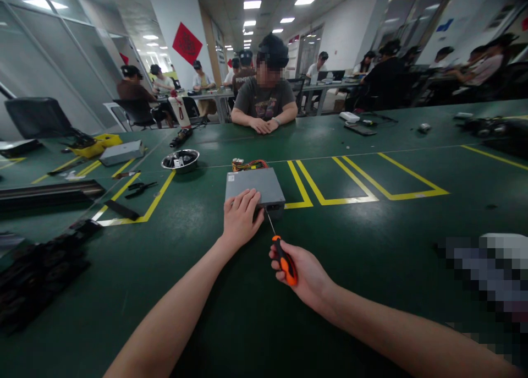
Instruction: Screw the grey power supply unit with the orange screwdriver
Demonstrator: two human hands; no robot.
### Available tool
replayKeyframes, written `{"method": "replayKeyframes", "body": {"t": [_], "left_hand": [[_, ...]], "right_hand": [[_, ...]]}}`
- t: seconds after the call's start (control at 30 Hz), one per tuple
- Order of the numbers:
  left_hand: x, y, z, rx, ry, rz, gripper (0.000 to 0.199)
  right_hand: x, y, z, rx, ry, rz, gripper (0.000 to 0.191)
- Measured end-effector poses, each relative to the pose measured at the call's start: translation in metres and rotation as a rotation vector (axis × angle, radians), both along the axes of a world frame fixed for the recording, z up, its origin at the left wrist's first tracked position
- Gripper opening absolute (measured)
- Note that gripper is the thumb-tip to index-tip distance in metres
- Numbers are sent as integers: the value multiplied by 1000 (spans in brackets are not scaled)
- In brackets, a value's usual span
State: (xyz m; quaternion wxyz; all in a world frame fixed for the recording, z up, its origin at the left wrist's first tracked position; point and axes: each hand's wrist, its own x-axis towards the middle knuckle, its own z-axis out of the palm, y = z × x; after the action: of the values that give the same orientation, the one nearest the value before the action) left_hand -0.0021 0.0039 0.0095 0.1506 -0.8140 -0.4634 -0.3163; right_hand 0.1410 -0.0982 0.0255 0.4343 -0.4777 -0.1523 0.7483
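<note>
A grey metal box [258, 184] with a bundle of coloured wires [251, 165] at its far side rests on the green table [198, 312]. My left hand [242, 218] lies over the box's near left corner, fingers spread on its top and the thumb at the near side. In my right hand [303, 268] is an orange and black screwdriver [286, 262], gripped by its handle. Its thin shaft points up and left to the box's near face, close to a dark socket. Whether the tip touches the box or a screw is too small to tell.
Left of the box stand a metal bowl [180, 160] with dark parts, pliers [141, 189] and another grey box [122, 153]. Black parts [41, 273] lie at the near left. A person [266, 100] sits across the table, hands on its edge. Yellow tape [350, 201] marks the right side.
</note>
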Motion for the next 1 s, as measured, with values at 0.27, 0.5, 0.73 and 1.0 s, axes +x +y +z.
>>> {"method": "replayKeyframes", "body": {"t": [0.27, 0.5, 0.73, 1.0], "left_hand": [[1, 0, -1, 0, 15, 23, 37], [1, 1, -3, 26, 30, 16, 36], [0, 1, -5, 40, 26, 10, 38], [-1, 1, -6, 44, 28, 12, 38]], "right_hand": [[5, 5, 3, 7, 31, -4, 8], [7, 9, 5, -89, 118, 47, 23], [4, 7, -6, -17, 101, 92, 13], [4, 6, -14, 3, 209, 126, 30]]}}
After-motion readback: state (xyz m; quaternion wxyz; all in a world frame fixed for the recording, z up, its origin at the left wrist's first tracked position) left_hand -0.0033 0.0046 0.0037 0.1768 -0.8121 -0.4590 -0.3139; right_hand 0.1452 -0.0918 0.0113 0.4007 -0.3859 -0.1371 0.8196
